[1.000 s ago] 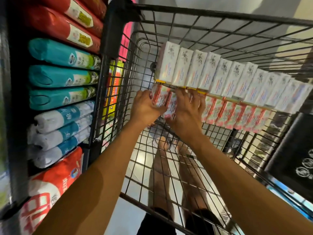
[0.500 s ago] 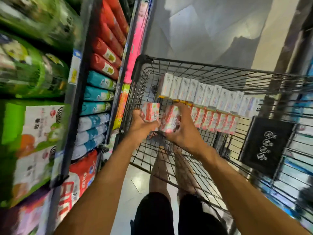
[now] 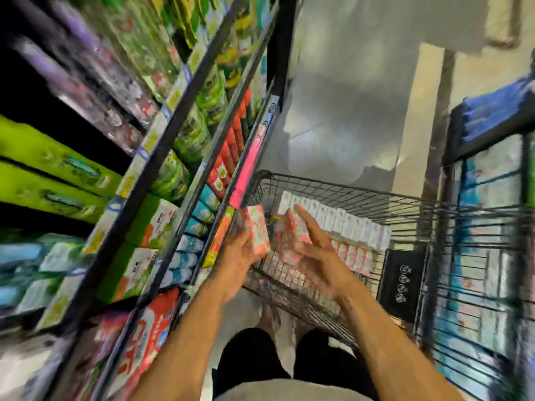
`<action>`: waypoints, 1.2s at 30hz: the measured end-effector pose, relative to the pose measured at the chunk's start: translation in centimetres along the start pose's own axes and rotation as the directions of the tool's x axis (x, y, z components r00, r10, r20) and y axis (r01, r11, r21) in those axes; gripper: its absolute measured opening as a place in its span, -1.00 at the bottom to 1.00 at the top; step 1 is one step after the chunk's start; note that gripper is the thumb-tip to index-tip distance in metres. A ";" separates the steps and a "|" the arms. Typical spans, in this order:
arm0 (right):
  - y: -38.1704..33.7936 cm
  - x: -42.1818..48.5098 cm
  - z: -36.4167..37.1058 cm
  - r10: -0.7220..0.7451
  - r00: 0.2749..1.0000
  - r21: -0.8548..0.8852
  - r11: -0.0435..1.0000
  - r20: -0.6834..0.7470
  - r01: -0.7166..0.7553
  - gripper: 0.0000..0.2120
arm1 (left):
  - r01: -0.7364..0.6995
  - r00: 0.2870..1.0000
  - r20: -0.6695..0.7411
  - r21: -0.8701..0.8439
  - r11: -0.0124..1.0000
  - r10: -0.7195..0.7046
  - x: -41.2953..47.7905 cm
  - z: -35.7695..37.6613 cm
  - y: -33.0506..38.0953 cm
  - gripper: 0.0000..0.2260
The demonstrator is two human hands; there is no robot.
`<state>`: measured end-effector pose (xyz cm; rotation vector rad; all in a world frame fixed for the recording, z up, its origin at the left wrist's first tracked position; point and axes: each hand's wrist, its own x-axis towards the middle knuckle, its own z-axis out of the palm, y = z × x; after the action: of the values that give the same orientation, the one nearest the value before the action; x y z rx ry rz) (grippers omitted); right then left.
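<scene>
Grip blurred: left hand (image 3: 241, 256) holds pink box (image 3: 256, 228); right hand (image 3: 315, 256) unclear.

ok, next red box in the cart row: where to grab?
Probably by its lower front edges, coming from the cart's open inside. The red boxes stand packed side by side under the white boxes, so tops and broad faces are blocked.

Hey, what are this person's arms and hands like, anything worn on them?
Both forearms are bare, with no sleeves in view. The left hand and right hand wear no gloves; no watch or band shows at either wrist. Blur hides any rings.
</scene>
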<state>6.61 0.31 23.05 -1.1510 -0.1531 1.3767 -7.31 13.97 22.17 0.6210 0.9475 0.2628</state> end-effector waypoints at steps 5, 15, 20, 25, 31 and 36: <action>-1.7 -2.6 1.9 0.048 0.998 -0.008 0.999 0.044 -0.048 -0.30 | -0.137 0.989 -0.070 -0.087 0.987 0.131 -4.1 0.1 0.8 -0.54; -2.8 -8.8 3.4 0.111 0.979 -0.303 0.952 0.172 -0.054 -0.59 | -0.385 0.890 -0.365 -0.285 0.878 0.272 -16.0 -1.5 -3.0 -0.66; -0.9 -11.3 6.4 0.166 0.960 -0.298 0.950 0.224 -0.095 -0.58 | -0.513 0.785 -0.544 -0.300 0.804 0.298 -22.9 -3.2 -5.9 -0.48; 2.7 -13.2 10.2 0.192 0.944 -0.396 0.915 0.269 -0.073 -0.73 | -0.599 0.677 -0.673 -0.268 0.755 0.298 -29.9 -6.0 -8.9 -0.79; 7.3 -17.8 15.6 0.235 0.897 -0.452 0.891 0.374 -0.045 -0.67 | -0.689 0.556 -0.752 -0.179 0.702 0.354 -39.0 -9.7 -13.5 -0.62; 12.9 -21.9 20.0 0.228 0.881 -0.542 0.840 0.414 0.037 -0.50 | -0.732 0.463 -0.820 -0.140 0.667 0.336 -46.1 -14.4 -18.4 -0.64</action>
<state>-21.77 -9.46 35.11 -1.2676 -0.8908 1.7511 -46.37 -16.90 36.09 0.3112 1.3748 1.4337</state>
